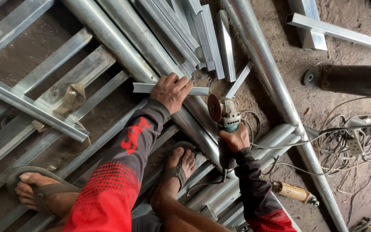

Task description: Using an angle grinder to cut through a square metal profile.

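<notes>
Left hand (171, 91) presses a short metal strip (170, 89) at centre, angle grinder (225, 116) just right of it, tangled cables (348, 141) far right.

Pipes (125, 43) and cut channels (202, 38) crowd the ground ahead; bare dirt (288, 60) lies open to the right; tangled cables (344, 146) block the far right.

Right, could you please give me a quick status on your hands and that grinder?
Left hand pressing short steel piece onto pipe. Right hand gripping grinder, disc beside piece end. Cables trailing right.
</notes>
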